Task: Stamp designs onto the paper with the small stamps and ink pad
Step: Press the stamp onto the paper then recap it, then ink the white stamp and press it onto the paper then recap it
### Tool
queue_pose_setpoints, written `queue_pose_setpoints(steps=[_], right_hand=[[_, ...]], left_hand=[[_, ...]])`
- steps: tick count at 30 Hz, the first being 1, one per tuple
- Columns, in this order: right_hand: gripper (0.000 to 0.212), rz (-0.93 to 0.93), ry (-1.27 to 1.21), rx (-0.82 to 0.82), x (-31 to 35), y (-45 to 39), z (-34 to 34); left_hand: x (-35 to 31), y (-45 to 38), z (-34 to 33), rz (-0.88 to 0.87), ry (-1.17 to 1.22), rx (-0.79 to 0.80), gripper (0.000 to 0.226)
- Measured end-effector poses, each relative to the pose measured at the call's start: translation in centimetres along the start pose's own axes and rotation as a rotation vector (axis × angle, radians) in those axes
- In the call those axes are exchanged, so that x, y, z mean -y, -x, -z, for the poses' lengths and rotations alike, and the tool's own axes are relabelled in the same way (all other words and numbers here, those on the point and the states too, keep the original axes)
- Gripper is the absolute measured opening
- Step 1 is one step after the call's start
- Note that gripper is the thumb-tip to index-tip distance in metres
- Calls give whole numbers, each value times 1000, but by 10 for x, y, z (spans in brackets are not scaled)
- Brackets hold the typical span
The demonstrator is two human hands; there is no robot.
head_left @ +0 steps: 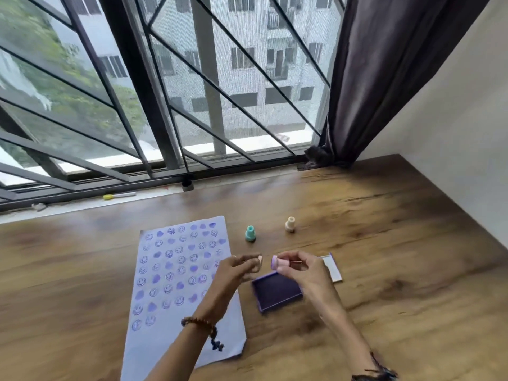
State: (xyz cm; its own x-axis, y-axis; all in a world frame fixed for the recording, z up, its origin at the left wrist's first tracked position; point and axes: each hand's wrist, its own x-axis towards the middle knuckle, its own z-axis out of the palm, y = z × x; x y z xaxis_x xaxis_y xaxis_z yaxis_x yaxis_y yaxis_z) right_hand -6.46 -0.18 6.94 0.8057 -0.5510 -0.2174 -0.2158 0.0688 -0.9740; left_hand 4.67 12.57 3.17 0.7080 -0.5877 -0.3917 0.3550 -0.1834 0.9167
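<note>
A white paper (176,273) covered with several purple smiley and heart prints lies on the wooden table. My right hand (305,273) holds a pink stamp (280,263) sideways above the open purple ink pad (276,291), its purple face turned left. My left hand (236,270) hovers over the paper's right edge, fingers curled near the stamp's face, holding nothing that I can make out. A teal stamp (250,233) and a beige stamp (290,224) stand upright on the table beyond the hands.
The ink pad's lid (332,268) lies just right of my right hand. A yellow-capped marker (118,195) rests on the window sill. A barred window runs along the table's far edge, a dark curtain (384,78) hangs at the back right beside the wall.
</note>
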Motion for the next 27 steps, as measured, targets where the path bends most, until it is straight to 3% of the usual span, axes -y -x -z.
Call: queue_pose_setpoints(steps=[2,4,16,18,23,27], right_hand=[[24,41,59,1,3,-1,-2],[25,90,130,4,6,-2,-3],[11,290,457,29,23,-10,6],[13,239,392,13,23,-14,7],[28,3,-99,-37,8,-20,9],[20,-44,-163,-44,-11,-26,21]], left_hand=[[0,2,-5,79,269,32,18],[-1,3,-9,100,381,36,15],[-11,-3,-17,72,471,107,27],[-12,-5,-19,65,485,101,23],[-14,-16,-36,20,564,100,19],[-9,-26,-54,-7,431,126,13]])
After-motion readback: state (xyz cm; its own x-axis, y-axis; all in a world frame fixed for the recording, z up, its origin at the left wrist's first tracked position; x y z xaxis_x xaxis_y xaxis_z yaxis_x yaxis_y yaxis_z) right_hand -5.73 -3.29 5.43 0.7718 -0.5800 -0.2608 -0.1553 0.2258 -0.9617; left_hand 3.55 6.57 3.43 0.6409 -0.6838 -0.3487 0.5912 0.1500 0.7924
